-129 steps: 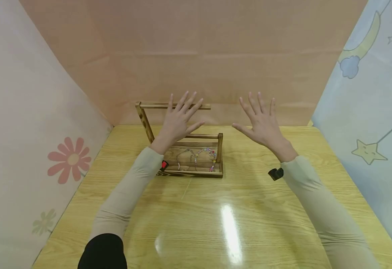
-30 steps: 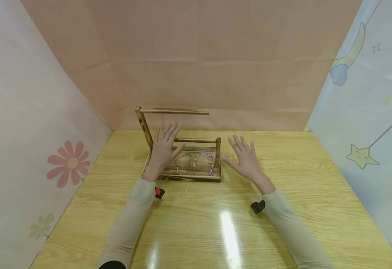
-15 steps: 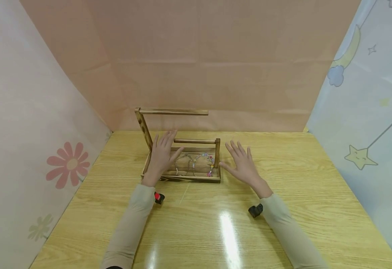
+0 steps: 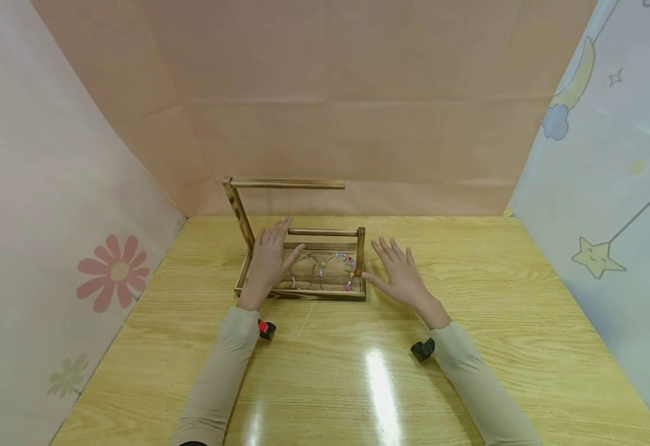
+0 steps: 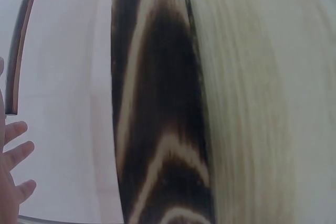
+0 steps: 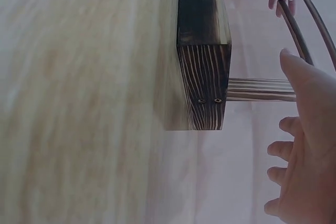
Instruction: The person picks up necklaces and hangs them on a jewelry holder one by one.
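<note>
A wooden jewelry stand (image 4: 308,295) with scorched grain stands near the back of the table; its tray holds a chain-like bracelet (image 4: 293,282) and a colorful beaded bracelet (image 4: 351,272). Over the left part of the tray hovers my left hand (image 4: 267,260), fingers extended, hiding that corner. My right hand (image 4: 403,275) is spread just beyond the stand's right end, thumb near the short post (image 4: 361,251). Neither hand holds anything. In the left wrist view the tray's front board (image 5: 163,98) looms close, while the right wrist view shows the tray's end (image 6: 205,85) beside my thumb.
One tall post (image 4: 239,214) on the stand's left carries an upper bar (image 4: 288,184) whose right end is free. A lower bar (image 4: 322,232) runs behind the tray. Printed cloth walls (image 4: 119,272) enclose the wooden table (image 4: 325,365) at the sides and back.
Both hands have come down and toward me from their raised spread over the past seconds, the right also shifting left. In the last half second they barely move. Stand and bracelets keep their places.
</note>
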The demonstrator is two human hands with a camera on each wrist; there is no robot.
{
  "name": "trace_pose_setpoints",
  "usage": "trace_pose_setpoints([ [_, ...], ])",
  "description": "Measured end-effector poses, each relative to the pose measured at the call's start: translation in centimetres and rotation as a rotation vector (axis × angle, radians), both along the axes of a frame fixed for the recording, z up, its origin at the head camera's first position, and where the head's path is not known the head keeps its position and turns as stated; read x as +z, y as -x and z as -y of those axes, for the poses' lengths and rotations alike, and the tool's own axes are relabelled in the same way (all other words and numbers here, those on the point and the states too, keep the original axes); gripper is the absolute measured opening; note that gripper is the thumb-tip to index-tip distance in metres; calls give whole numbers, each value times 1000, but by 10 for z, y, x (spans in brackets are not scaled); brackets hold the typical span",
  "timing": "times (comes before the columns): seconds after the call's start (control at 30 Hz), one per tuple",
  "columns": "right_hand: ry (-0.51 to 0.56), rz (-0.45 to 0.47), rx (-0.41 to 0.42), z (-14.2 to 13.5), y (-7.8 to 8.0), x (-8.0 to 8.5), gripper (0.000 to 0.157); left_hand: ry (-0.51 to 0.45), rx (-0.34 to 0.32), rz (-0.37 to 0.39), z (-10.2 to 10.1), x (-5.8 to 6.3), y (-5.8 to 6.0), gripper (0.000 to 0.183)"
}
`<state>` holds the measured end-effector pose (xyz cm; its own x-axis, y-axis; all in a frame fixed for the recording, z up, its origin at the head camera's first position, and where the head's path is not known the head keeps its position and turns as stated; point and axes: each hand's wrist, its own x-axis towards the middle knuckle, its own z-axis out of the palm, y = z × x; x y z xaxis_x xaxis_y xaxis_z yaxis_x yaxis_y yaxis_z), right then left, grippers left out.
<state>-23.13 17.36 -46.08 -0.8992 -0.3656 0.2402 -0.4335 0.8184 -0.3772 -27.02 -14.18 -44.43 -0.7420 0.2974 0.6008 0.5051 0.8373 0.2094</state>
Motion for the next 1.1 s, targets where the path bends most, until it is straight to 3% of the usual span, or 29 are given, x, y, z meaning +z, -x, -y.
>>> trace_pose_setpoints([
  [0.43,-9,69,38,5,-1,-6,81,-68,21,91,2,-11,-1,66],
  [0.8,-32,130,67,7,-3,-6,80,-57,45,236,-4,-15,-5,64],
  [1.1,-8,158,78,9,-2,-9,80,-54,3,226,-12,-19,-3,52],
])
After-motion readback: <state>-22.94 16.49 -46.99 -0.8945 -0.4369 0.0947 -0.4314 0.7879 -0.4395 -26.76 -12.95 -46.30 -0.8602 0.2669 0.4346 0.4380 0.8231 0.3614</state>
